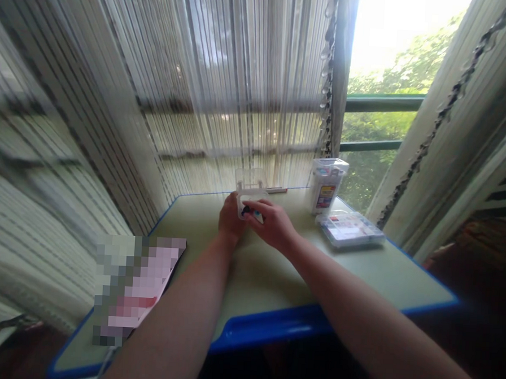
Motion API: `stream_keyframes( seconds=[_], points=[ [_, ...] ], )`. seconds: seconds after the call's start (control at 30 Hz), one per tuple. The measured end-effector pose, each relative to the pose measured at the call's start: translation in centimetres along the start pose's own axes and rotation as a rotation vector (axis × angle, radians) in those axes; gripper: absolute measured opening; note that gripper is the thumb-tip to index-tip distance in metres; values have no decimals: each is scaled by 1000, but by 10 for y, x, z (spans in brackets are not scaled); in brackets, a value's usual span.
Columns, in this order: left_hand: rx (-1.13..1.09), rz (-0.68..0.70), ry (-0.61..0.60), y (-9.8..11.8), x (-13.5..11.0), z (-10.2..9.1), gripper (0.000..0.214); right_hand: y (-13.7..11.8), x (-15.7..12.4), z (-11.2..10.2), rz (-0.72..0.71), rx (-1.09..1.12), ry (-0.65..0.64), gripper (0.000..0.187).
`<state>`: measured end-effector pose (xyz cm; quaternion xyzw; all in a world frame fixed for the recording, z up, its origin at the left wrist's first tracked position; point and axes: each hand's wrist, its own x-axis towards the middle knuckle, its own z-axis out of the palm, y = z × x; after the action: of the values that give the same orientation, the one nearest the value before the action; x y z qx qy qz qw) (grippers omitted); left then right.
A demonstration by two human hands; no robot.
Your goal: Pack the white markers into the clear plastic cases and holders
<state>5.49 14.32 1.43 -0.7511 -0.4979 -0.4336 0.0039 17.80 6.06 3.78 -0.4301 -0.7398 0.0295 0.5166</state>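
A small clear plastic box (252,196) with its hinged lid (252,178) raised is near the far edge of the table. My left hand (230,216) is closed around the box's left side. Over the box's opening, my right hand (272,220) has its thumb and fingers drawn together in a pinch. A small dark piece (246,209) shows by those fingertips, and a bit of blue is visible beside them. Blur and the fingers hide what exactly lies in the pinch.
On the right, a tall clear container (324,187) with a label stands behind a flat clear case (352,230). A pen (277,190) lies at the back edge. To the left is a pixelated flat object (146,286). The table (265,286) has a blue rim; string curtains hang behind.
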Motion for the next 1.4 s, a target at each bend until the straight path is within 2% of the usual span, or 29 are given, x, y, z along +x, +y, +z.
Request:
stream_keyframes(
  seconds=[0.37,0.6,0.8,1.07,1.4],
  points=[
    [34,-25,-26,9,-1,-6,29,1,1,-4,42,-148,-43,28],
    [48,41,-22,8,-1,-3,27,0,2,-3,49,-185,-57,19],
    [35,91,-22,3,0,1,26,5,0,-3,37,-249,-73,25],
    [9,83,-5,2,-2,-2,29,4,0,-2,27,-264,-70,27],
    [-13,58,-12,6,-3,-4,23,4,3,-2,74,-199,-95,29]
  ],
)
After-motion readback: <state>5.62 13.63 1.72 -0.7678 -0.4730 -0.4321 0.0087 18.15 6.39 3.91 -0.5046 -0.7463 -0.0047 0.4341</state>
